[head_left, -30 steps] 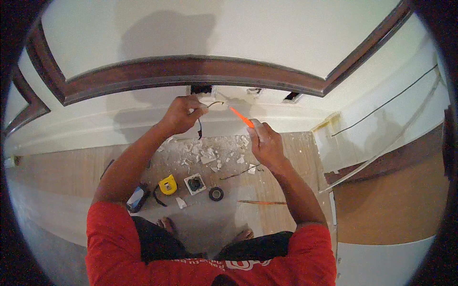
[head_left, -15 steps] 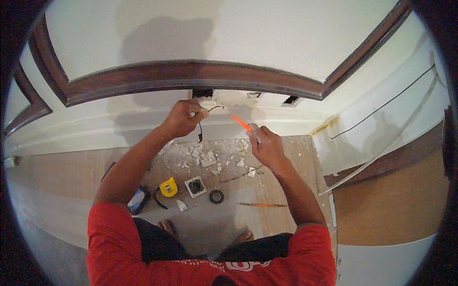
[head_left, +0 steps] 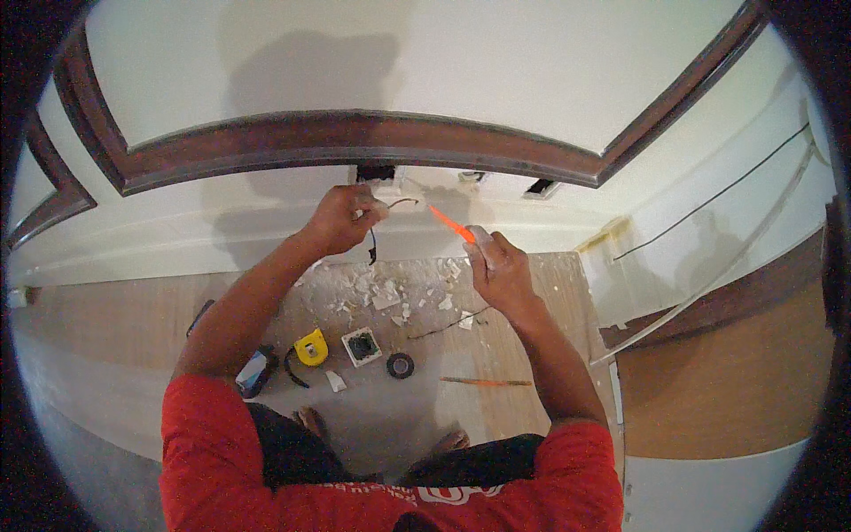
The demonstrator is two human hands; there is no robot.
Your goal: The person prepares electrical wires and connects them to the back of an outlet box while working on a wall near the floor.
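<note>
My left hand is closed in a pinch on electrical wires just below a dark rectangular wall opening. A brown wire sticks out to the right of my fingertips, its end bent. From the same hand a blue wire hangs down, dark at its end. My right hand grips a slim orange utility knife, its tip pointing up and left, a short gap from the brown wire's end. The knife's rear part is hidden in my palm.
Two smaller wall openings lie to the right. White plaster chips litter the floor below my hands. Nearer me are a yellow tape measure, a square white socket plate and a black tape roll. A loose dark wire lies on the right.
My right hand and the knife have shifted slightly right, and the knife's tip has risen a little. My left hand keeps its pinch on the wires, almost still.
</note>
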